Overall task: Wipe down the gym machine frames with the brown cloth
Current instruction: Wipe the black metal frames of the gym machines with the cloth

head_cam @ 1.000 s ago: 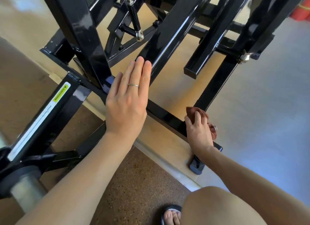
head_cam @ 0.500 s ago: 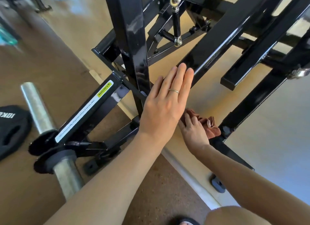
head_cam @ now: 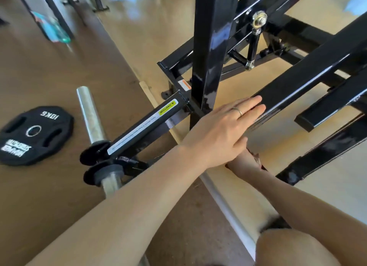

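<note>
The brown cloth is showing only as a small rumpled sliver of reddish-brown fabric, peeking out low between the two forearms, just beside the base of a slanted black bar; most of it is lying hidden under the left hand and right wrist. The gym machine frame is gleaming glossy black, its square upright post and angled beams catching pale reflections, with a yellow caution label on one low arm. The left hand is lying flat with straight fingers pressed together, a ring on one finger, fingertips resting against the end of a slanted beam. The right hand is sitting mostly underneath the left one, at the cloth; whether its fingers are gripping the fabric cannot be told. Off to the left, a black 10 kg weight plate is lying on the brown floor, near a bare steel sleeve of the machine.
</note>
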A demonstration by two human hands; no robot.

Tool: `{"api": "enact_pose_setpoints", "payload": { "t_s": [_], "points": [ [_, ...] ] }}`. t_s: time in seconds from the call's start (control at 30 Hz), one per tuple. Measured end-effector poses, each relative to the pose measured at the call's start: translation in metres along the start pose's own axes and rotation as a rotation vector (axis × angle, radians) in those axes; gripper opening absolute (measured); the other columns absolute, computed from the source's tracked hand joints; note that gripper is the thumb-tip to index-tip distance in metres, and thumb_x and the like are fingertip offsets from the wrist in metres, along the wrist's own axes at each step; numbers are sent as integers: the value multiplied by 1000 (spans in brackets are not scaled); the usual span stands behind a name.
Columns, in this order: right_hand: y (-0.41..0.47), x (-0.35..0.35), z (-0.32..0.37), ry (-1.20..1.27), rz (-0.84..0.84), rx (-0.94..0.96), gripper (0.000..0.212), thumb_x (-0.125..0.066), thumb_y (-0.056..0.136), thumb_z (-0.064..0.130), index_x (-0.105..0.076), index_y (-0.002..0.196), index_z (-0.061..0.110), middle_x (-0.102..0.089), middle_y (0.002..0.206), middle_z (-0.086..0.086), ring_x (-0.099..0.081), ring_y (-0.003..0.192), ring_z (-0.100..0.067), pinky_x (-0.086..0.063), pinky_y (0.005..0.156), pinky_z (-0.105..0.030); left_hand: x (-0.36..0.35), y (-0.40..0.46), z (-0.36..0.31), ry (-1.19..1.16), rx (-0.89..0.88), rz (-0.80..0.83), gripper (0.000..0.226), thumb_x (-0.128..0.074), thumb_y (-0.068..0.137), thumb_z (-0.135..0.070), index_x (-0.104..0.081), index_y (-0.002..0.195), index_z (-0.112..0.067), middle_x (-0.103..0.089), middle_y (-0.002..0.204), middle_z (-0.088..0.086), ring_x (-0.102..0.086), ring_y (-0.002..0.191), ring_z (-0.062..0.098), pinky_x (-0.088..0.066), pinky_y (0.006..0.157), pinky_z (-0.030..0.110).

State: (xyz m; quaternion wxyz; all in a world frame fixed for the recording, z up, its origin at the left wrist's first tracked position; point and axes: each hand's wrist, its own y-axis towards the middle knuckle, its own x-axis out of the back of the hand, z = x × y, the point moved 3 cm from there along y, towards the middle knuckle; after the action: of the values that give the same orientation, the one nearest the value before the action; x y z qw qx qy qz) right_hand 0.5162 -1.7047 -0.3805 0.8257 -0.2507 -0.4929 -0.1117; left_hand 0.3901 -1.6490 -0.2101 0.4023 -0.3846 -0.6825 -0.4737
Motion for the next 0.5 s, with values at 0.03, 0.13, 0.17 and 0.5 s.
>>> {"api": "enact_pose_setpoints", "payload": {
  "t_s": [0.03,0.13,0.17,0.5],
  "points": [
    [-5,7,7,166,29,-61,19,-51,102,20,-57,87,29,-60,81,4,-60,80,-19,-52,78,-29,8,-2,5,-29,-4,-1,61,-61,97,-27,-40,153,-17,-32,162,-3,-34,146,13,-32,114,26],
    [-29,20,22,584,179,-188,16,-61,101,17,-69,95,30,-72,95,-4,-70,90,-22,-57,83,-26,32,-19,25,-61,19,-53,41,-57,99,-29,-57,137,-12,-55,143,0,-60,119,19,-54,93,33],
    [-37,24,26,696,217,-253,15,-63,100,17,-74,101,28,-76,100,-7,-72,97,-26,-58,94,-35,39,-27,33,-73,49,-67,37,-55,100,-30,-59,133,-12,-58,137,0,-63,112,20,-56,86,33],
    [-120,64,129,904,453,-600,40,-75,88,28,-68,119,3,-76,102,-23,-73,96,-40,-56,98,-51,107,-151,93,-582,695,344,64,-66,89,-23,-38,147,-32,-54,140,-9,-50,128,6,-42,110,36]
  ]
}}
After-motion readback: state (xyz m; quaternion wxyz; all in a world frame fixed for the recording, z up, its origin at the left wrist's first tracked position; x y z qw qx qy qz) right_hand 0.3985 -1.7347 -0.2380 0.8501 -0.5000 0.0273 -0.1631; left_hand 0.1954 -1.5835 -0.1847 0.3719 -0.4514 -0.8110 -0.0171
